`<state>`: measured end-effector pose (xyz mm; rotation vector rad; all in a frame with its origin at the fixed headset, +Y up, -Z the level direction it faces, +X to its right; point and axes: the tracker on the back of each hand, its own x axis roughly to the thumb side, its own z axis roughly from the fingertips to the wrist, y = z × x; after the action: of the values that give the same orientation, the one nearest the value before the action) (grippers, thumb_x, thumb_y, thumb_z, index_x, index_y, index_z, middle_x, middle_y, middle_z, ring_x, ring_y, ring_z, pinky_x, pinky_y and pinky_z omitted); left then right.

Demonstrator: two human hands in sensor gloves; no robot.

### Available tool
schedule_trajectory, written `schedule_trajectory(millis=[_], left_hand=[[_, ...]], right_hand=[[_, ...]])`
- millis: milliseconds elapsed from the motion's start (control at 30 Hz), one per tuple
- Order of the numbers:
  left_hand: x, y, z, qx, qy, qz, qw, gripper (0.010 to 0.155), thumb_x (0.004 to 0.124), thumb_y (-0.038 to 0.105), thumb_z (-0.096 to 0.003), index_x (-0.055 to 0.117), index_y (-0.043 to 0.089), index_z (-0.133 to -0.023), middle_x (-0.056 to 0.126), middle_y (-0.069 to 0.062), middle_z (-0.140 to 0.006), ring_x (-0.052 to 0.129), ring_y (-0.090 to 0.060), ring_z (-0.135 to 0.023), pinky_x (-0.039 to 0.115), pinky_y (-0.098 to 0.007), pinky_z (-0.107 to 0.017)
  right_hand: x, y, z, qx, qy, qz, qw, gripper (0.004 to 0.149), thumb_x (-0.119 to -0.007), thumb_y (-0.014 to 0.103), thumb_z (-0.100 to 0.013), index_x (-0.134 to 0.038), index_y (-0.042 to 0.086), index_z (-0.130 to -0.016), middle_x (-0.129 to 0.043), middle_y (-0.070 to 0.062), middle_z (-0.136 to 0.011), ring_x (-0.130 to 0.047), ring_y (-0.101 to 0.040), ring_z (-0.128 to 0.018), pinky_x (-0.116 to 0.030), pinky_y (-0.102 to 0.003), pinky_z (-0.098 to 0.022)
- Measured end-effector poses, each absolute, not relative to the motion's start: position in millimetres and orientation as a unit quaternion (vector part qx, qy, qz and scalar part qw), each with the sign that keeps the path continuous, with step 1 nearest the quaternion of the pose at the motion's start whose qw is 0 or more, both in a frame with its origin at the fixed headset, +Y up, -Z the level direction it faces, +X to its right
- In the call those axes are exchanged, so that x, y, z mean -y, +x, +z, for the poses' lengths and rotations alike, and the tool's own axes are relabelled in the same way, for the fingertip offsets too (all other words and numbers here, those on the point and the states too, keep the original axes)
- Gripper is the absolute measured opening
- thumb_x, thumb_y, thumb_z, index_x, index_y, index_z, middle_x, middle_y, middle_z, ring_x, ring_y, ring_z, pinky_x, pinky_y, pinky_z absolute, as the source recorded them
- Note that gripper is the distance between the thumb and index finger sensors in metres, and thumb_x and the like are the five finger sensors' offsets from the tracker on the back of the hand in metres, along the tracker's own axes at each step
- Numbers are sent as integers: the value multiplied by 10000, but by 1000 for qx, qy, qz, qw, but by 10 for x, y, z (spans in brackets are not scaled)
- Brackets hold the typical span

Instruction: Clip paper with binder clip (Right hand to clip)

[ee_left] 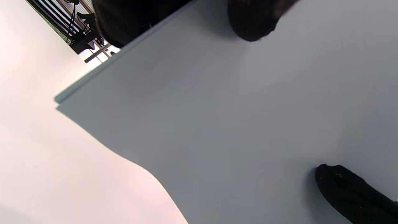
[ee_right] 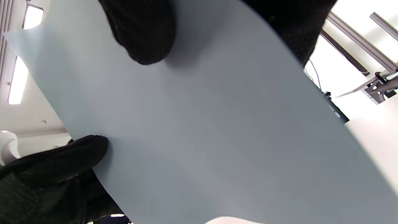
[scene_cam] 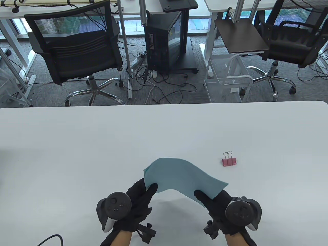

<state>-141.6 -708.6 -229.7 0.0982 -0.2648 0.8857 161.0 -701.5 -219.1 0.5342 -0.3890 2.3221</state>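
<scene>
Held up over the near edge of the white desk [scene_cam: 77, 143]: a thin light-blue sheet of paper [scene_cam: 183, 176], bowed upward in the middle and clear of the surface. Pinched at its left corner by the black-gloved left hand [scene_cam: 135, 202], thumb on the upper face and fingers beneath. Gripped at its right corner by the black-gloved right hand [scene_cam: 225, 207], thumb likewise laid on top. Seen from both wrist views as a grey-blue sheet [ee_left: 233, 124] filling the frame [ee_right: 202, 130], dark fingertips [ee_right: 141, 34] pressed against it. Lying apart on the desk, beyond and to the right of the paper: a small pink binder clip [scene_cam: 228, 161] with wire handles raised, untouched. Behind the desk, two black mesh office chairs [scene_cam: 77, 48], a black computer tower [scene_cam: 164, 43] and tangled cables on grey carpet.
</scene>
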Motion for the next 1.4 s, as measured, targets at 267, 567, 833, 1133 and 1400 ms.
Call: schedule_trajectory(millis=[267,567,833,1133,1400], left_hand=[[7115,-1415,-2350,127,20,373,919,432,574,415,-639,682,258,-1026,886,45,-945,932,-254,-837,748,-496,-687],[6593,-1528,-2199,146,73,83,983,419,606,410,-622,731,292,-1004,932,85,-870,950,-272,-821,749,-512,-690],[6395,-1361,-2053,171,40,-17,984,436,649,449,-598,743,367,-1016,920,126,-1001,906,-286,-942,716,-536,-730],[6493,-1917,-2159,75,121,206,968,920,684,645,-504,330,175,-1211,524,-88,-1262,599,-442,-1124,500,-693,-775],[7188,-2297,-2494,125,-133,585,790,855,761,622,-506,423,239,-1193,744,-3,-1147,819,-333,-1013,663,-577,-753]], right_hand=[[7156,1750,-2310,68,171,896,404,563,-760,319,-572,-682,4,-1032,-883,-211,-910,-960,-383,-708,-799,-561,-505],[6884,2004,-2181,189,126,896,382,1063,-745,378,-574,-30,-245,-1054,-139,-577,-1040,-274,-786,-882,-377,-800,-594],[6826,1838,-2148,79,261,913,303,864,-785,403,-541,-243,98,-1142,-234,-357,-1172,-247,-671,-1001,-350,-758,-675],[6961,2139,-2265,110,204,858,458,400,-761,267,-560,-803,156,-942,-960,-92,-831,-995,-308,-662,-830,-515,-505],[7040,2204,-2317,68,212,819,529,413,-766,263,-570,-792,135,-962,-953,-110,-845,-995,-314,-656,-829,-521,-499]])
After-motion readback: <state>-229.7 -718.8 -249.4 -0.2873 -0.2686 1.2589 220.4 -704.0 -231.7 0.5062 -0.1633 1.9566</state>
